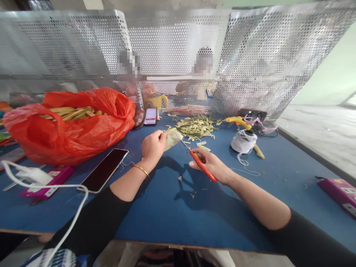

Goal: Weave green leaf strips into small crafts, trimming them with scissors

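Near the middle of the blue table, my left hand pinches a pale yellow-green leaf-like piece by its left side. My right hand is closed around the red-handled scissors. Their blades point up and left, reaching the right edge of the pale piece; whether they touch it is too small to tell. Just behind lies a pile of thin green and pale cuttings. A few loose scraps rest in front of the pile.
An orange-red plastic bag of strips stands left, beside a dark phone and white cable. A thread spool, yellow glue gun and glasses lie right. Behind a perforated metal screen are people.
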The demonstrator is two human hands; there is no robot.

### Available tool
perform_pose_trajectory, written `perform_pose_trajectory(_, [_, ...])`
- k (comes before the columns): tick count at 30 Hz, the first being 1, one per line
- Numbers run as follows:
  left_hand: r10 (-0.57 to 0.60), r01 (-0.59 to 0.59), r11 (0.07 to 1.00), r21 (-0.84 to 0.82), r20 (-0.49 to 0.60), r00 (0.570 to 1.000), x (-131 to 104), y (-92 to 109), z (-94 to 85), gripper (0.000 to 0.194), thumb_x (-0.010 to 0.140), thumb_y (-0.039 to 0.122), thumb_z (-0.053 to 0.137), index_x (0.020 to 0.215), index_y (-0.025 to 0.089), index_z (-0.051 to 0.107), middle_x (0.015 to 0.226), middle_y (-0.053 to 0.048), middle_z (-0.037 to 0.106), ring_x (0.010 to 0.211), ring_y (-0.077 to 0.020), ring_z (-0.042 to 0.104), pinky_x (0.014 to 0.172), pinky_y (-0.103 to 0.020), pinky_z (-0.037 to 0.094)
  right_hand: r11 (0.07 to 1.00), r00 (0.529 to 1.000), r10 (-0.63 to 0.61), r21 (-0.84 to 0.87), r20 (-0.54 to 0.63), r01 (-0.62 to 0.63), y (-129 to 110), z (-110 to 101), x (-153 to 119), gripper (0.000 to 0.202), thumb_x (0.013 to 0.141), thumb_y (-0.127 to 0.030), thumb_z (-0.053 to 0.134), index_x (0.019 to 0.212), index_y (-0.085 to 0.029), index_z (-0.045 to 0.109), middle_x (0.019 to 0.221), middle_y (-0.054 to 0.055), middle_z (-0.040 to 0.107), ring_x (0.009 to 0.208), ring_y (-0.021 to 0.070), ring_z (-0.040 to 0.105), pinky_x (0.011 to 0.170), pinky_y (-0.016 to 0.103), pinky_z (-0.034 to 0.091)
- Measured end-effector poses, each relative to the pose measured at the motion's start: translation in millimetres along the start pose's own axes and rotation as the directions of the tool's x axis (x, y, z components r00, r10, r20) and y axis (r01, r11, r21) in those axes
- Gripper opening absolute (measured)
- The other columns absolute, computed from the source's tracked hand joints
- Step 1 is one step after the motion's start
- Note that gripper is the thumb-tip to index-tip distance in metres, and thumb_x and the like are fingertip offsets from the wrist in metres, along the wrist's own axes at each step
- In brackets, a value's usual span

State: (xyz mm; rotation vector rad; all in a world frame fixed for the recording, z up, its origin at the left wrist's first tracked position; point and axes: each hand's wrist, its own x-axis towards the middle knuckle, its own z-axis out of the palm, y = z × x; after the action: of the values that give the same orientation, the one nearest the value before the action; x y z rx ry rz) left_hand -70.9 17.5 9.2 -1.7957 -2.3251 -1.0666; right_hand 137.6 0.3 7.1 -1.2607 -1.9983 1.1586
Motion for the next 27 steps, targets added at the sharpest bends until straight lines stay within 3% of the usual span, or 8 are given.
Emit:
perform_pose_trajectory(5, [0.032,-0.029,0.990,-0.136,0.018,0.999,-0.4,-0.5,5.9,0.031,0.089,0.036,0.047,0.072,0.019,0.066,0.073,-0.006,0.069,0.064,-0.0155,0.053,0.058,-0.026,0.028,0.998,0.999,-0.025,0.061,-0.026,0.027,8.1,3.1,2.6,0.047,0.072,-0.063,0.062,0.088,-0.020,0.056,0.058,-0.008,0.040,0.054,0.0098,0.035,0.051,0.025,0.027])
perform_pose_trajectory(13, [-0.019,0.020,0.961,-0.275,0.007,1.000,5.7,-10.6,16.9,0.030,0.084,0.036,0.050,0.064,0.018,0.062,0.060,0.000,0.059,0.059,-0.0136,0.047,0.055,-0.026,0.026,0.999,1.000,-0.011,0.041,-0.026,0.012,4.1,6.6,3.2,0.052,0.069,-0.068,0.060,0.081,-0.017,0.060,0.058,-0.005,0.040,0.054,0.0100,0.033,0.051,0.026,0.026])
perform_pose_trajectory(18, [-0.051,0.058,0.904,-0.423,0.028,0.998,7.9,-13.2,22.8,0.029,0.082,0.037,0.052,0.064,0.017,0.064,0.059,0.001,0.057,0.060,-0.0134,0.049,0.056,-0.026,0.028,0.997,0.997,-0.048,-0.060,-0.052,0.045,5.8,5.0,0.4,0.050,0.074,-0.066,0.058,0.085,-0.018,0.060,0.060,-0.005,0.044,0.055,0.0108,0.037,0.052,0.025,0.029])
perform_pose_trajectory(27, [-0.084,0.167,0.822,-0.545,0.174,0.981,2.3,-1.4,16.0,0.027,0.078,0.034,0.056,0.061,0.016,0.067,0.056,0.003,0.057,0.063,-0.0136,0.049,0.059,-0.025,0.030,0.977,0.999,-0.025,-0.213,-0.043,0.015,3.9,-3.0,-3.1,0.047,0.077,-0.063,0.057,0.097,-0.021,0.059,0.068,-0.003,0.054,0.061,0.0131,0.048,0.058,0.026,0.036])
